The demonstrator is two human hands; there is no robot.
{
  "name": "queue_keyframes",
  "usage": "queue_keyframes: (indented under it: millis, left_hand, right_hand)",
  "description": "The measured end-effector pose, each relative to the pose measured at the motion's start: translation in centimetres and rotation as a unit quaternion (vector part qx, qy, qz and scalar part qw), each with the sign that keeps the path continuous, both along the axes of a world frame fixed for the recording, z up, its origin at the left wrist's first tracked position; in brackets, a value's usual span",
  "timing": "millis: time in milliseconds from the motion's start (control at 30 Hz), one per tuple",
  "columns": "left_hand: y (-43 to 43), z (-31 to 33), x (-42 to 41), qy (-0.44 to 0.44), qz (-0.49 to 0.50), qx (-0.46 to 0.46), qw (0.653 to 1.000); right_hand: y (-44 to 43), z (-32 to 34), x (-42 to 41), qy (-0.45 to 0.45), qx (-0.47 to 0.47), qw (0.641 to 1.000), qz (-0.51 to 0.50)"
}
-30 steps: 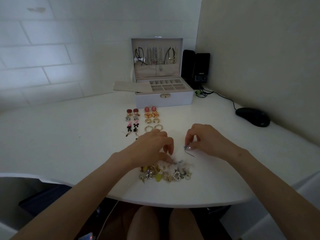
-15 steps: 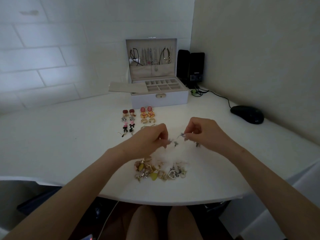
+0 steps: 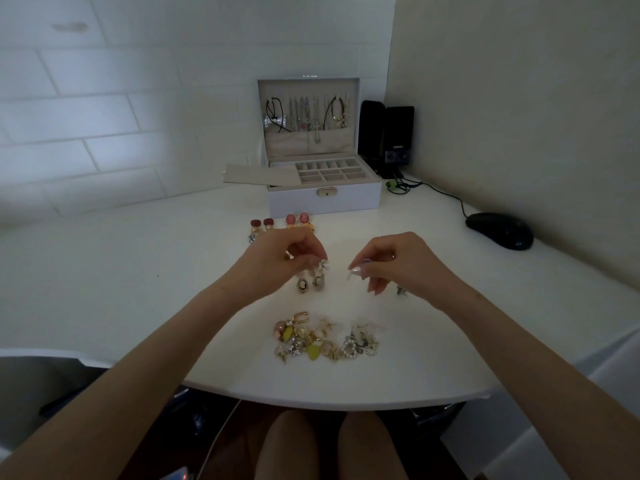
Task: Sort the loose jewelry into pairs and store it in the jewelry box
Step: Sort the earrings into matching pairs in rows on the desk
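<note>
A black computer mouse (image 3: 498, 231) sits off to the right on the white desk (image 3: 138, 271), its cable running back to a pair of dark speakers (image 3: 386, 136) tucked in the corner beside the jewelry box (image 3: 323, 199). Nothing blocks the way between the hands and that box except the sorted pairs of earrings (image 3: 280, 223), laid out in rows just in front of it and partly hidden behind the left hand (image 3: 277, 261).

Both hands hover over the middle of the desk, wrists raised, fingers curled downward. The left hand pinches a small silvery dangling earring (image 3: 320, 271) between thumb and fingertips, closed on it. The right hand (image 3: 398, 265) has thumb and forefinger drawn together around something tiny; what it holds is too small to make out. A small silver piece (image 3: 401, 291) lies on the desk under that wrist.

The unsorted heap of jewelry (image 3: 325, 339) lies near the desk's front edge, close to the person.

The box stands open, necklaces (image 3: 306, 114) hanging inside its lid, and its gridded tray compartments look empty. A flat beige insert (image 3: 259, 174) rests beside it.
</note>
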State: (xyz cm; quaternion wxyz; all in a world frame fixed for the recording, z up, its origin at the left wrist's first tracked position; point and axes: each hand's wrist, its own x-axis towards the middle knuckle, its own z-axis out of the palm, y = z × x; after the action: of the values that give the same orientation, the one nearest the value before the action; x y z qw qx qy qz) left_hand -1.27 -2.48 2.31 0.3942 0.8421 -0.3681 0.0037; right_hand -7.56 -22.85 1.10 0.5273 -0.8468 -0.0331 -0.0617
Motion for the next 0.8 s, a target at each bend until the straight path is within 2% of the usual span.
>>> queue_keyframes:
  millis: [100,333,567,667,800]
  left_hand:
    - [0.7,0.3,0.1,0.036,0.012,-0.026,0.999]
    - [3.2,1.0,0.4,0.040,0.043,-0.049,0.997]
    - [5.3,1.2,0.8,0.015,0.135,-0.063,0.989]
    - [6.2,1.2,1.0,0.053,0.121,-0.075,0.988]
    - [7.2,1.3,0.9,0.062,0.090,-0.034,0.993]
  right_hand:
    - [0.9,0.3,0.3,-0.003,0.015,1.000,0.006]
    - [4.0,0.6,1.7,-0.003,0.055,0.998,0.027]
    - [6.8,0.2,3.3,-0.004,0.029,0.999,0.027]
    - [7.4,0.0,3.8,-0.009,0.013,1.000,0.021]
    - [7.9,0.2,4.1,-0.017,0.018,0.999,0.027]
